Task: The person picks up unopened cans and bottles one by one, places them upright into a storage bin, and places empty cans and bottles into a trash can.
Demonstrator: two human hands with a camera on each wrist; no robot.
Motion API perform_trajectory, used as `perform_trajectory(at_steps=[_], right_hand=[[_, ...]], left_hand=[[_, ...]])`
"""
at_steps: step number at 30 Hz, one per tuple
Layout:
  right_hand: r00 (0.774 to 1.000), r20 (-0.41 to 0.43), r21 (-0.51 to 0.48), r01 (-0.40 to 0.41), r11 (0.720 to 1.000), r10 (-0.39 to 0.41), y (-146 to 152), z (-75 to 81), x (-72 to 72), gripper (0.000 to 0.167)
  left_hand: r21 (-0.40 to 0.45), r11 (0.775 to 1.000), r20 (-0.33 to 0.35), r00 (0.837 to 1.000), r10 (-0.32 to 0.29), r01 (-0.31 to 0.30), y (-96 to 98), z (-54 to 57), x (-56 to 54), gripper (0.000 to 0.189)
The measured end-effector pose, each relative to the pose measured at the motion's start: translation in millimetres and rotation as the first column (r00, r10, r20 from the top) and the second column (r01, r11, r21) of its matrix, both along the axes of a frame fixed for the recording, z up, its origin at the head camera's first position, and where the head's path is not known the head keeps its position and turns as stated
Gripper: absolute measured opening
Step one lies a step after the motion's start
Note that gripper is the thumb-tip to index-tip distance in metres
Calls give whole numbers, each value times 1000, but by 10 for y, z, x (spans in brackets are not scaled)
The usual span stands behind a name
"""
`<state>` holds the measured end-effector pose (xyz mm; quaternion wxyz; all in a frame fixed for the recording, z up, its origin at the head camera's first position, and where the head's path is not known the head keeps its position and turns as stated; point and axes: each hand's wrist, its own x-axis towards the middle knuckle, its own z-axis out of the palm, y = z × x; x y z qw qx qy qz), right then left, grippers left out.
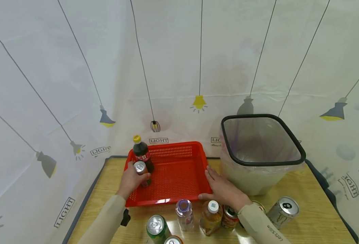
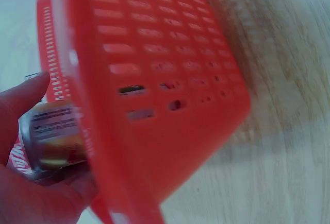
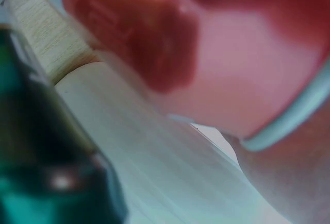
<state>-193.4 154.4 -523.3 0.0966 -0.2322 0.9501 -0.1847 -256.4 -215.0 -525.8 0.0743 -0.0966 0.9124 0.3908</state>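
Note:
A red perforated basket (image 1: 179, 150) sits on the wooden table. My left hand (image 1: 132, 180) grips a silver-topped can (image 1: 140, 168) upright inside the basket's left side, just in front of a dark cola bottle with a yellow cap (image 1: 141, 153). In the left wrist view the can (image 2: 54, 131) shows behind the basket wall (image 2: 154, 80), with my fingers (image 2: 23, 98) round it. My right hand (image 1: 220, 187) lies flat with straight fingers against the basket's right rim. The right wrist view is a close blur of red and table.
A grey bin with a black rim (image 1: 260, 152) stands right of the basket. Along the front edge stand a green can (image 1: 157, 227), a clear bottle (image 1: 184, 212), an amber bottle (image 1: 211, 217), a red can (image 1: 229, 217) and a silver can (image 1: 283, 210).

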Motion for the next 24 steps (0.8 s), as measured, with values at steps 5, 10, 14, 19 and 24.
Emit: perform_trajectory(at_steps=[5,10,14,19,24], right_hand=[[1000,7,-8,3,1000,-3,3,-8,-3,102],[1000,5,-1,1,1000,-1,7,-12,2,101],[1000,9,-9,4,1000,-4,8,-14,2,101],[1000,6,-5,6,1000,-6,5,-5,-1,102],[1000,4,0,5,1000,-5,1,-2,1,103]], left_hand=[[5,1000,-34,999,-10,10,1,78,85,82],[23,1000,-91,996,-19,22,-9,149,216,76],[3,1000,-127,992,-25,26,-21,193,329,78],[-42,999,-169,985,-33,26,-36,254,480,84],[-82,996,-212,977,-35,18,-34,303,623,87]])
